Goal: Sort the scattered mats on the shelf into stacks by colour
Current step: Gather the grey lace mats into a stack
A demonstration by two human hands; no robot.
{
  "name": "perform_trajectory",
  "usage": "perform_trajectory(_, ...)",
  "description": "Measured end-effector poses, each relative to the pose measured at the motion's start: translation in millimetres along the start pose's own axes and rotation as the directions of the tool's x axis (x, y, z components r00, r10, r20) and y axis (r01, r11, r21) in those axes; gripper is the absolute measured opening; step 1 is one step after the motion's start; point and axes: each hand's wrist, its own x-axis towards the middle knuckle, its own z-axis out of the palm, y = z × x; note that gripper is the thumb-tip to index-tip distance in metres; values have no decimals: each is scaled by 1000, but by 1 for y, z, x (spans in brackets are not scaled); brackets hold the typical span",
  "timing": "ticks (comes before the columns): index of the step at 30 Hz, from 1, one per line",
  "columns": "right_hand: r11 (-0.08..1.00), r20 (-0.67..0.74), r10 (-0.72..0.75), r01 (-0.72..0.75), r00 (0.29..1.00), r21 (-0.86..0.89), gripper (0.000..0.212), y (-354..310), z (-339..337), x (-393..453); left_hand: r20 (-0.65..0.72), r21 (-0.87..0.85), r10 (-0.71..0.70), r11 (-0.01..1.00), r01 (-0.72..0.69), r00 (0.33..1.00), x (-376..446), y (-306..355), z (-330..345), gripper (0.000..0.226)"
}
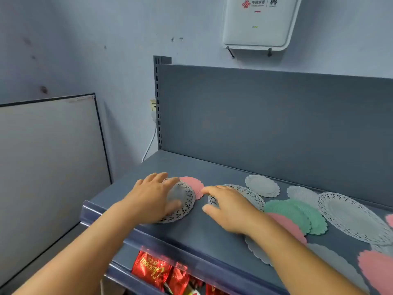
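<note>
Already both hands are working the grey shelf point(191, 237): the left hand point(153, 199) is lying flat, fingers spread, pressing a grey lace mat point(185, 201) overlapping a pink mat point(194, 185); the right hand point(229, 207) is resting open on another grey lace mat point(248, 193). Sliding could drag the pink one along, mixing colours, beneath a wall-mounted router point(259, 22) on a blue wall

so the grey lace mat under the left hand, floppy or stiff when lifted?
Likely floppy: the grey lace mat looks thin and perforated, lying flat on the shelf. Probably very light. It may slide rather than lift, since the left hand rests flat on it.
</note>
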Motion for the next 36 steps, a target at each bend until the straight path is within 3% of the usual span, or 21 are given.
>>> perform_trajectory(6,998,93,59,-56,994,-33,63,-25,20,27,130,-12,-108,994,111,986,11,-17,14,90)
perform_trajectory(14,985,73,134,-141,988,98,71,-34,24,40,44,-188,-114,975,121,992,17,-22,13,90)
perform_trajectory(19,929,6,239,-230,971,288,75,-39,28,45,-124,-343,-148,934,97,981,19,-22,11,81)
perform_trajectory(21,897,-12,299,-277,954,345,63,-41,28,47,-153,-320,-151,943,95,977,22,-20,11,75)
perform_trajectory(23,902,-54,310,-276,949,332,26,-41,28,46,-199,-296,-183,948,119,963,23,-19,10,67)
perform_trajectory(26,914,-108,306,-260,946,312,38,-34,21,40,-264,-347,-250,926,150,932,23,-19,3,49)
perform_trajectory(32,858,-239,441,-328,865,395,17,15,-21,17,-240,-557,-192,830,27,952,37,27,-13,30)
perform_trajectory(36,803,-295,552,-401,780,441,3,48,-38,1,-150,-658,-184,752,41,971,57,70,-7,28)
